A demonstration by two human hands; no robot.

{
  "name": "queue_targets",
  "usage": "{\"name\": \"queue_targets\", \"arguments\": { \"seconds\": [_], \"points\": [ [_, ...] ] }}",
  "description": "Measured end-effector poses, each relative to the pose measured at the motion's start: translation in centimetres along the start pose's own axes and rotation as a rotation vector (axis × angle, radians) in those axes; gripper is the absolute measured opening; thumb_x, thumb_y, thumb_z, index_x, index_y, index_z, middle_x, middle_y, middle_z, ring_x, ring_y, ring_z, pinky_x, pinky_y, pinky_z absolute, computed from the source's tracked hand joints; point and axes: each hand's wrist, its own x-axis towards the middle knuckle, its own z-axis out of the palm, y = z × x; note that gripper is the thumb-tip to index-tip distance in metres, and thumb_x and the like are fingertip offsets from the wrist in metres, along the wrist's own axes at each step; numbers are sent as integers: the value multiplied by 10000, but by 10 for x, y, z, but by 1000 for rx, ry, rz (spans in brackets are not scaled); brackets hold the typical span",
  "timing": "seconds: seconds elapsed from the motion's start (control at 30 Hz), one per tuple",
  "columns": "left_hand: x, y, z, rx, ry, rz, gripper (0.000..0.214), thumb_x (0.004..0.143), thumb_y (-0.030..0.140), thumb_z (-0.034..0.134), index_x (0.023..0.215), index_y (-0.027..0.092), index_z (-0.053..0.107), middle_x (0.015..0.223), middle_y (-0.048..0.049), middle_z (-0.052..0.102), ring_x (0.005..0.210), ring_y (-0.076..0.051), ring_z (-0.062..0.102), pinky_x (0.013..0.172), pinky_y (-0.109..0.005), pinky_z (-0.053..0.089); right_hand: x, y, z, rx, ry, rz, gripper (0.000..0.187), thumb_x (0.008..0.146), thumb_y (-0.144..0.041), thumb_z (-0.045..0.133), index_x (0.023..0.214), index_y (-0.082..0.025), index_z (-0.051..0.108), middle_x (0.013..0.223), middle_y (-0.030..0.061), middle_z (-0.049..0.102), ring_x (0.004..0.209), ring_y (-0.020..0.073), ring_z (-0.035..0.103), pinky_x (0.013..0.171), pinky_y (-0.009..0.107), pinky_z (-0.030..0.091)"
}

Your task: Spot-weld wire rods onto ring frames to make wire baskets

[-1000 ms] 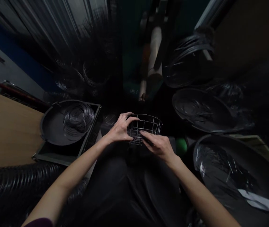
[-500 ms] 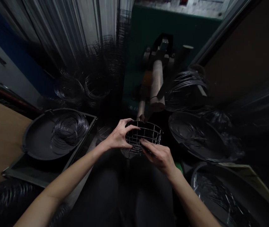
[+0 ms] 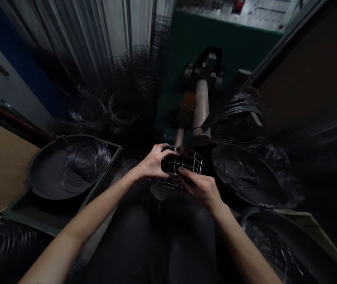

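Observation:
A round wire basket [image 3: 192,162] is held between my hands, tilted, beneath the arms of a green machine that looks like a spot welder [image 3: 168,92]. My left hand [image 3: 153,162] grips the basket's left side, thumb and fingers curved around its wires. On the near right side, my right hand [image 3: 202,187] has its fingertips pressed on the wires; whether it pinches a loose piece is too dark to tell. The tip of the lower metal rod [image 3: 179,139] meets the far rim in view, and a thick cylinder [image 3: 202,104] reaches out above.
On the left a dark round pan [image 3: 45,173] holds wire rings [image 3: 87,161]. Two more pans, one farther [image 3: 263,185] and one nearer [image 3: 307,240], stand at right with wire pieces. Stacked wire rings [image 3: 122,108] lie behind on the left; coiled wire [image 3: 241,108] sits beside the machine.
The basket has tipped and shifted slightly, its far rim now at the lower rod's tip. Both hands have moved with it, keeping their grip. The view has also shifted a little.

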Motion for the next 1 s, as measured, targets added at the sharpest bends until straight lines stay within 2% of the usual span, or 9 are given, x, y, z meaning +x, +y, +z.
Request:
{"name": "queue_targets", "arguments": {
  "seconds": [0.07,0.17,0.23,0.33,0.43,0.63,0.87,0.93,1.0],
  "points": [
    [0,-2,1,-2,10,33,701,531,251,791,1188,210,549,1270,-117,431,1263,-311,367,1052,-474,375,-1,-4,-1,-1,7,21,245,907,-273,523,1098,-235,670,1042,17,701,771,151,704,697,234,573],
    [-1,-3,2,15,35,36,692,523,256,791,1173,212,556,1256,-105,458,1230,-308,405,1039,-465,383,-7,-12,-6,10,13,85,261,916,-298,514,1127,-245,659,1066,26,697,837,160,693,755,251,563],
    [0,-3,1,17,40,14,688,526,259,791,1172,221,558,1267,-97,456,1217,-304,419,1031,-461,389,-11,-16,-9,-23,93,181,246,916,-322,517,1088,-236,670,1044,53,694,866,170,677,774,266,551],
    [6,-7,0,27,55,-1,690,527,271,795,1173,222,559,1280,-94,448,1208,-295,426,1031,-458,388,-12,-16,-8,-102,207,315,245,914,-387,510,929,-212,681,885,66,654,739,156,639,662,256,518],
    [17,-13,-2,48,71,-2,714,508,279,814,1171,205,558,1280,-107,445,1219,-298,418,1043,-463,372,-6,-9,-5,-110,207,345,310,915,-454,483,869,-200,655,809,49,605,666,144,588,590,244,459],
    [24,-19,-2,24,80,15,713,521,371,832,1159,193,570,1254,-112,463,1211,-292,426,1050,-454,354,3,-1,-3,-68,224,413,403,895,-560,454,811,-202,618,769,36,583,599,135,516,566,252,399],
    [52,-24,-8,11,60,-41,716,508,373,831,1154,206,571,1203,-77,504,1148,-281,459,1017,-446,383,25,18,1,-74,236,512,440,859,-598,472,749,-195,609,739,34,568,603,146,495,576,263,384],
    [56,-27,-10,-1,53,-20,684,524,375,823,1137,193,581,1179,-76,531,1149,-280,463,1026,-442,377,29,19,-2,-76,230,530,434,854,-585,482,752,-189,628,766,49,567,617,154,503,601,279,407],
    [52,-34,-8,-36,77,6,739,541,384,815,1196,174,544,1235,-96,513,1204,-285,433,1064,-446,338,23,14,-11,-60,253,552,421,880,-545,454,796,-182,652,814,70,566,675,174,537,663,306,444]
  ]
}}
